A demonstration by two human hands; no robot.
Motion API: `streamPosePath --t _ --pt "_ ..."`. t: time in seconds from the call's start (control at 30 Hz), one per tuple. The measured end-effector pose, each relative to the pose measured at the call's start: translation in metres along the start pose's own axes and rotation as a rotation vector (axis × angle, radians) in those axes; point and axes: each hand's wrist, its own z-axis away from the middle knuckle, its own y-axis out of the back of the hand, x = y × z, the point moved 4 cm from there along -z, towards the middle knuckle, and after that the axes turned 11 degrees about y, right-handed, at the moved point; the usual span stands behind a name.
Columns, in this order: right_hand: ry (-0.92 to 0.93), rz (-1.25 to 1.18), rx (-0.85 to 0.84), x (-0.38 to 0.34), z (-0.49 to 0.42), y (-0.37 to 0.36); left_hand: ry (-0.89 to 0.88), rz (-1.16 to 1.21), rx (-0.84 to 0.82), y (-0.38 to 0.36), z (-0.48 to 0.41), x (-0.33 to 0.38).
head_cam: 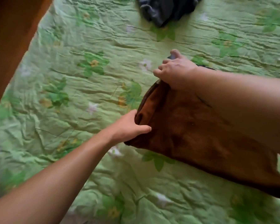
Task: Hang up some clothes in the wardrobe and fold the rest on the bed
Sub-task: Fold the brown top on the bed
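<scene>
**While both hands grip it, a brown garment [200, 135] lies half-spread on the bed [71, 94]**

Because the cloth sags and creases wherever it is not held, it reads as soft, light and limp, with a slightly plush surface that should not slide through the fingers. It lies across the right side of the bed, on the green flowered cover. Its short end is raised a little between the two hands, and the rest trails toward the lower right under the right forearm. The right hand [176, 70] is curled over the far corner of that end, fingers closed on the fabric. The left hand [131, 125] pinches the near corner, one digit laid on top and the others tucked into a fold. What kind of garment it is I cannot tell; a hem or seam seems to run along the held edge.

Judging by that, the corners are the right place to hold. A hem is thicker and keeps the edge straight, whereas a grip in the middle would only bunch the cloth. It needs no force, only even tension between the hands so that a fold falls flat.

A dark garment [165, 10] lies crumpled at the far edge of the bed, well apart and not yet folded. A wooden panel [11, 38] stands at the left side of the bed.
</scene>
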Motion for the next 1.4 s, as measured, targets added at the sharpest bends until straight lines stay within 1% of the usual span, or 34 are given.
streamPosePath --t 0.1,0.17,0.27,0.37,0.43,0.5,0.53,0.6,0.63,0.67,0.7,0.73,0.77,0.8,0.83,0.87,0.9,0.93,0.97,1.0,1.03,1.1,1.17,1.23,1.3,1.33,1.4 --pt "0.005 -0.019 0.085 0.013 0.056 0.002 -0.065 0.021 -0.053 -0.026 0.035 0.034" --pt "0.005 0.009 0.116 0.023 0.102 0.0 -0.089 -0.011 -0.103 -0.056 0.057 0.061" --pt "-0.031 0.025 0.168 0.035 0.173 -0.006 -0.138 -0.147 -0.125 -0.115 0.083 0.105" --pt "-0.131 0.017 0.169 0.046 0.243 -0.023 -0.149 -0.305 -0.091 -0.188 0.101 0.149" --pt "-0.23 0.009 0.104 0.053 0.283 -0.047 -0.187 -0.35 -0.06 -0.238 0.104 0.173" --pt "-0.375 -0.022 -0.013 0.058 0.315 -0.078 -0.192 -0.345 -0.06 -0.282 0.099 0.189" --pt "-0.457 -0.041 -0.113 0.058 0.327 -0.095 -0.16 -0.344 -0.103 -0.302 0.093 0.191" --pt "-0.567 -0.121 -0.305 0.047 0.343 -0.131 -0.094 -0.389 -0.247 -0.336 0.08 0.183" --pt "-0.596 -0.209 -0.329 0.036 0.346 -0.15 -0.094 -0.453 -0.31 -0.348 0.076 0.175" --pt "-0.636 -0.343 -0.284 0.026 0.347 -0.164 -0.129 -0.523 -0.342 -0.355 0.073 0.166" --pt "-0.716 -0.517 -0.188 0.017 0.347 -0.175 -0.191 -0.572 -0.342 -0.357 0.072 0.158" --pt "-0.823 -0.691 -0.079 0.012 0.345 -0.184 -0.278 -0.57 -0.31 -0.355 0.074 0.151" --pt "-0.936 -0.84 0.033 0.01 0.342 -0.191 -0.377 -0.528 -0.227 -0.346 0.077 0.145" --pt "-1.048 -0.963 0.125 0.01 0.339 -0.198 -0.471 -0.479 -0.076 -0.333 0.08 0.14" --pt "-1.146 -1.07 0.186 0.01 0.337 -0.202 -0.531 -0.449 0.116 -0.316 0.083 0.135" --pt "-1.214 -1.164 0.227 0.01 0.334 -0.203 -0.529 -0.441 0.304 -0.299 0.081 0.127" --pt "-1.261 -1.244 0.269 0.011 0.331 -0.205 -0.446 -0.427 0.439 -0.28 0.076 0.116" --pt "-1.298 -1.316 0.309 0.011 0.328 -0.207 -0.288 -0.388 0.482 -0.263 0.066 0.101" --pt "-1.337 -1.388 0.339 0.011 0.324 -0.213 -0.113 -0.307 0.449 -0.251 0.057 0.085" --pt "-1.38 -1.466 0.366 0.012 0.323 -0.215 0.025 -0.178 0.37 -0.243 0.05 0.07" --pt "-1.422 -1.549 0.391 0.012 0.321 -0.219 0.105 -0.037 0.276 -0.242 0.045 0.058" --pt "-1.469 -1.681 0.44 0.01 0.319 -0.222 0.151 0.172 0.104 -0.245 0.042 0.048" --pt "-1.497 -1.739 0.445 0.007 0.319 -0.221 0.179 0.282 -0.008 -0.247 0.04 0.046" --pt "-1.506 -1.775 0.491 0.005 0.32 -0.215 0.216 0.379 -0.043 -0.24 0.041 0.049" --pt "-1.522 -1.831 0.589 -0.002 0.321 -0.202 0.256 0.491 -0.047 -0.223 0.041 0.053" --pt "-1.537 -1.861 0.636 -0.01 0.321 -0.194 0.256 0.544 -0.03 -0.208 0.04 0.055" --pt "-1.595 -1.937 0.701 -0.039 0.318 -0.178 0.171 0.599 0.075 -0.165 0.038 0.066"
